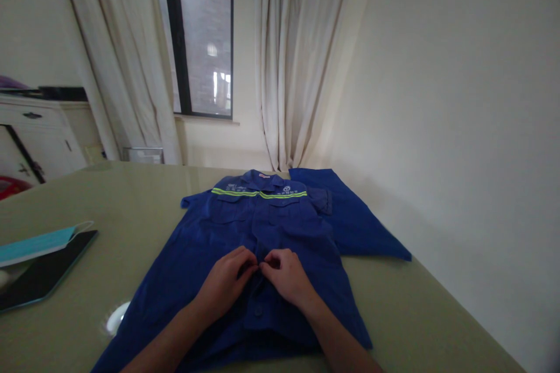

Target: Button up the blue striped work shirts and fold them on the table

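A blue short-sleeved work shirt [227, 230] lies front side up, its collar pointing away from me. Yellow-green reflective stripes cross its chest above two flap pockets. My left hand [227, 280] and my right hand [286, 277] meet at the front placket, each with thumb and fingertips pinched on the fabric there. The fingertips nearly touch each other. Whether a button sits between them is hidden. Lower on the placket, a dark button [258, 310] shows.
Another folded blue garment [363, 221] lies beyond the shirt's right side, near the wall. On the left of the greenish table [144, 204] are a light-blue face mask [39, 245] and a dark flat tablet-like object [48, 274]. Curtains and a window stand behind.
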{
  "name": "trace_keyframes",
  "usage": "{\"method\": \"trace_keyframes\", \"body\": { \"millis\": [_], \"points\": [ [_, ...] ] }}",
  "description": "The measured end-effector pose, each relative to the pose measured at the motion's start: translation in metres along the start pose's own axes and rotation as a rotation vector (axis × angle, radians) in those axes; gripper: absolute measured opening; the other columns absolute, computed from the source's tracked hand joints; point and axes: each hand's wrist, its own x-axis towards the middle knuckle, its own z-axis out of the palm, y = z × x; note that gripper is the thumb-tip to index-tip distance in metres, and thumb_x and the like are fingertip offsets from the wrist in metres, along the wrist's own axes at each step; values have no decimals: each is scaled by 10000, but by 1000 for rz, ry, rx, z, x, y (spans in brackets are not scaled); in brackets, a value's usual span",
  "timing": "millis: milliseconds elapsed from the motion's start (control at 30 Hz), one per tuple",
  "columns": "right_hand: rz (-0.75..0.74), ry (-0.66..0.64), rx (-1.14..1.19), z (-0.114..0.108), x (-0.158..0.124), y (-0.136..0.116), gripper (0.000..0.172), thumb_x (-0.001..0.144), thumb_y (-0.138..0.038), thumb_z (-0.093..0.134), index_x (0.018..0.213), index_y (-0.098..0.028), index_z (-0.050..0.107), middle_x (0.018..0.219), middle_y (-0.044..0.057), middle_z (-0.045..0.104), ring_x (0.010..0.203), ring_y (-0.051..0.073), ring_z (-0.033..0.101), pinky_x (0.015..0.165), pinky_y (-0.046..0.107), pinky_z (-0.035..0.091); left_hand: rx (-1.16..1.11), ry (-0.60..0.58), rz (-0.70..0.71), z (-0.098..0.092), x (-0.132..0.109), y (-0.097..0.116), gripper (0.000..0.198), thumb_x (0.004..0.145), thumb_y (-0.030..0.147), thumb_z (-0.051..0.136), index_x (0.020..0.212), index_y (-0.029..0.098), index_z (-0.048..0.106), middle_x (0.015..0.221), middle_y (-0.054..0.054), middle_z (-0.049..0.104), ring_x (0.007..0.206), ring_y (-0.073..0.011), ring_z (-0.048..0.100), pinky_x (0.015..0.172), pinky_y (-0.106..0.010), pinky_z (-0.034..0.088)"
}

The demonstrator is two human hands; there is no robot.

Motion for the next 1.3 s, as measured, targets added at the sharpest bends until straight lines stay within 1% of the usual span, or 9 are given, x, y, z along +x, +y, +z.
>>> {"method": "trace_keyframes", "body": {
  "millis": [267, 500, 567, 667, 733, 867, 1067, 1167, 1300],
  "points": [
    [-12, -14, 51, 4, 0, -1, 90, 805, -183, 648, 770, -177, 731, 686, 9, 700, 642, 148, 626, 584, 230, 396, -38, -29, 24, 0, 2, -9, 121, 933, 215, 581, 932, 237, 700, 927, -6, 731, 868, -170, 674, 815, -267, 508],
    [-30, -8, 78, 6, -2, 0, 120, 742, -124, 637, 784, -172, 739, 660, -2, 679, 618, 140, 613, 573, 223, 394, 75, -75, 123, 1, -3, -10, 156, 970, 183, 528, 956, 246, 671, 964, -4, 707, 905, -164, 667, 825, -254, 496],
    [-28, -40, 126, 4, -1, 0, 120, 774, -161, 623, 766, -174, 741, 656, -1, 677, 621, 139, 614, 574, 222, 399, 125, -69, 121, 1, -3, -7, 150, 975, 190, 526, 952, 247, 663, 950, -3, 701, 896, -168, 663, 819, -258, 492],
    [29, -155, 275, 1, 3, 2, 233, 862, -236, 546, 757, -168, 743, 640, 4, 663, 603, 137, 617, 565, 222, 420, 142, -63, 115, -1, -2, -7, 144, 977, 201, 525, 929, 246, 653, 920, 2, 694, 862, -164, 658, 802, -255, 488],
    [83, -201, 361, 0, 5, 4, 218, 854, -224, 540, 810, -165, 745, 654, -2, 663, 602, 134, 619, 567, 218, 437, 93, -45, 93, -1, -1, -8, 121, 964, 194, 536, 942, 247, 642, 924, 9, 696, 856, -157, 659, 798, -248, 489],
    [35, -147, 363, 1, 6, 9, 180, 769, -146, 595, 874, -176, 738, 667, -25, 655, 593, 119, 583, 561, 205, 418, -42, -22, 39, 0, 2, -7, 147, 925, 156, 552, 994, 252, 640, 946, 16, 712, 878, -157, 669, 811, -251, 495],
    [-34, -80, 303, 1, 5, 12, 83, 755, -152, 671, 803, -159, 738, 658, -11, 665, 611, 129, 585, 571, 215, 404, -218, -33, -11, -1, 4, -2, 165, 903, 157, 539, 1002, 236, 645, 937, -1, 727, 885, -166, 682, 822, -262, 513],
    [-51, -69, 290, 0, 4, 9, 80, 764, -146, 680, 800, -160, 749, 670, -2, 683, 620, 137, 602, 580, 220, 413, -266, -20, -26, 1, 4, -2, 158, 895, 160, 542, 990, 236, 642, 920, -1, 729, 869, -168, 691, 813, -264, 519],
    [-89, -21, 239, 0, 1, 2, 77, 776, -129, 690, 807, -169, 748, 700, 4, 703, 648, 148, 625, 612, 225, 438, -355, 30, -81, 4, 2, 0, 123, 935, 266, 562, 1035, 239, 628, 956, -11, 736, 880, -182, 702, 810, -282, 529]
  ]
}}
